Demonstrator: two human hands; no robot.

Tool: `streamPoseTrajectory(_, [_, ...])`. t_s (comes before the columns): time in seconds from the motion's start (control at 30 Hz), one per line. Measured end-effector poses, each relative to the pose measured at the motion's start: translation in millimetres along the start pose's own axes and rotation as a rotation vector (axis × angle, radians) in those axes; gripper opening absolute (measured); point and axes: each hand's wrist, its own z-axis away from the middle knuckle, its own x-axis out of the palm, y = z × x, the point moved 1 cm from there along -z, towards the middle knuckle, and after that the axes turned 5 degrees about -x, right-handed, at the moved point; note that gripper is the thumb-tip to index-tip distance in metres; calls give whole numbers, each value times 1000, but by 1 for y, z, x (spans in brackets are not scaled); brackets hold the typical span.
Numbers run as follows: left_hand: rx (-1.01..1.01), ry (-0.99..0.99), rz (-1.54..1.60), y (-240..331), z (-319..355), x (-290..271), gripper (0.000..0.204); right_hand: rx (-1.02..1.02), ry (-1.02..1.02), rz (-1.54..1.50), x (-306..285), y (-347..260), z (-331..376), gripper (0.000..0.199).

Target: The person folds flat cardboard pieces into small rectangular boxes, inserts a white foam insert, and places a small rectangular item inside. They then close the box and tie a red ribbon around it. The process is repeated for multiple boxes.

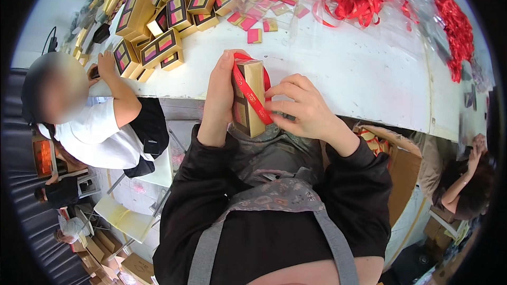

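Observation:
My left hand (219, 92) is wrapped round a gold gift box (257, 82) with a dark windowed face, held up on edge just over the table's near edge. A red printed ribbon (247, 92) runs slantwise across the box and loops behind its right side. My right hand (303, 108) is at the box's right side, its thumb and bent fingers closed on the ribbon near the lower corner. The right fingertips partly cover the ribbon there.
Similar gold boxes (161, 47) are piled at the back left, with small pink-and-gold squares (254, 36) beside them. Red ribbons (356, 0) and clear plastic lie at the back right. A co-worker (95, 121) sits at left. An open carton (404, 169) stands below the table at right.

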Motion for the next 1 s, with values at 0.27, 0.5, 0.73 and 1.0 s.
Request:
streamPoseTrajectory(0.27, [47, -126, 44, 4, 1, -14, 50, -42, -6, 78, 20, -4, 6, 19])
streamPoseTrajectory(0.5, [226, -75, -62, 11, 14, -8, 58, 247, -106, -130, 9, -6, -1, 27])
streamPoseTrajectory(0.73, [59, -172, 391, 28, 10, -28, 57, -19, 8, -115, 16, -4, -14, 19])
streamPoseTrajectory(1.0, [56, -74, 232, 30, 16, -34, 50, -122, 124, -170, 23, -27, -31, 25])
